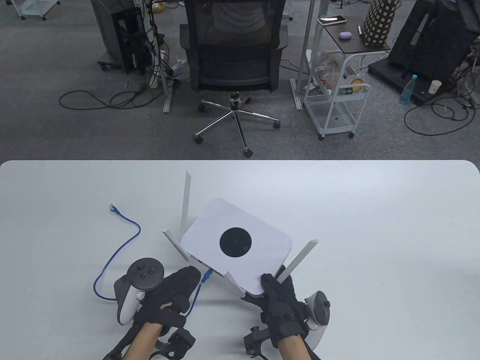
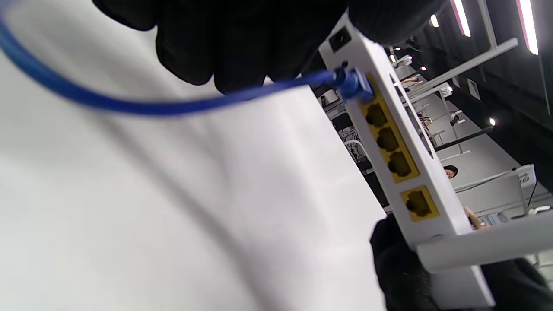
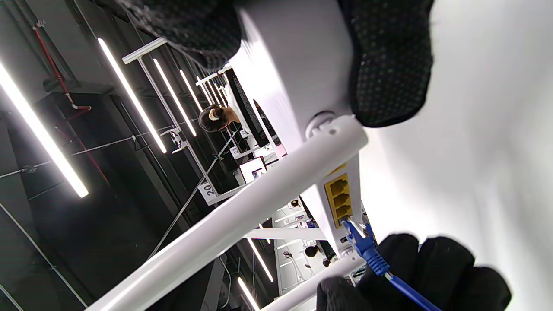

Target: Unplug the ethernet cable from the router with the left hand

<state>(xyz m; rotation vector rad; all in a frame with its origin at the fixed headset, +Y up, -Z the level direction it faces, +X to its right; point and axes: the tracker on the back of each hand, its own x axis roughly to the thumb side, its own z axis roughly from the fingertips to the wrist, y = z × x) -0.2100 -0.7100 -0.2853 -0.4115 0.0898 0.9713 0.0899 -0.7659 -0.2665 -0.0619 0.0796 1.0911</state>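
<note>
— Left hand (image 1: 168, 296) at the table's (image 1: 375, 225) near edge?
— Fingers curled beside the blue cable (image 1: 112, 255); grip unclear. Its plug (image 2: 352, 84) sits in the router's (image 1: 236, 243) end port.
— Right hand (image 1: 281, 303)?
— It grips the router's near corner, tilting it up.

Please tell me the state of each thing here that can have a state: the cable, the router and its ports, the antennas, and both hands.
ethernet cable: blue, one plug in the router, the other end free on the table.
router: tilted, near edge lifted off the table.
yellow ports: empty beside the plugged one.
antennas: unfolded.
left hand: at the cable near the plug.
right hand: grips the router's corner.
</note>
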